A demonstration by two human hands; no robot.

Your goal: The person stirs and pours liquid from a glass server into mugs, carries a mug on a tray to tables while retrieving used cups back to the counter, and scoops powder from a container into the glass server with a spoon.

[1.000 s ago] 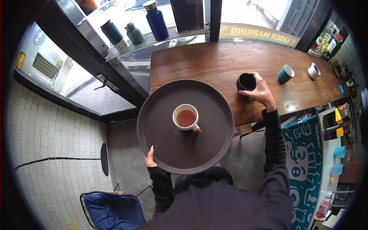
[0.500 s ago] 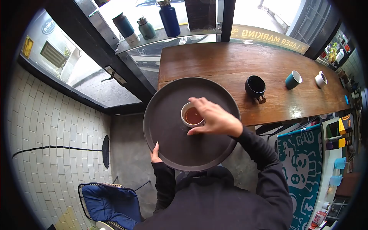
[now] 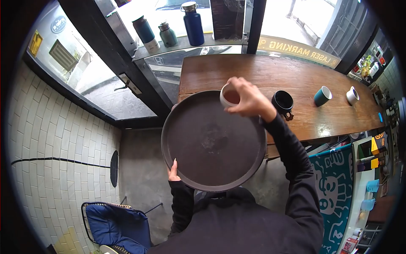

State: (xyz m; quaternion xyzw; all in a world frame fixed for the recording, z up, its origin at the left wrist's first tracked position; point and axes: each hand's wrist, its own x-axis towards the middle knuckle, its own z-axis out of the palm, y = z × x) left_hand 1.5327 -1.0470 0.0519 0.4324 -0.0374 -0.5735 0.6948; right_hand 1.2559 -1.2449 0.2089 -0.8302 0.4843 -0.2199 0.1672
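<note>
My left hand (image 3: 173, 172) grips the near left rim of a round dark brown serving tray (image 3: 198, 148), its thumb on top and the other fingers hidden underneath. Over the far right part of the tray, my right hand (image 3: 249, 99) is closed around a white cup (image 3: 223, 98) with reddish-brown liquid in it. The cup looks lifted off the tray surface. A faint scuffed patch marks the tray's middle. Just right of my right hand, a black mug (image 3: 282, 101) stands on the wooden table (image 3: 220, 72).
Farther right on the table are a teal cup (image 3: 322, 96) and a white mug (image 3: 352, 96). Several bottles, one a dark blue flask (image 3: 193, 25), line the window ledge. A blue cushioned chair (image 3: 116, 224) stands at lower left, beside a tiled wall (image 3: 63, 131).
My right hand has taken hold of the white cup and carried it up and to the right, from the tray's middle toward its far edge. My left hand still holds the tray.
</note>
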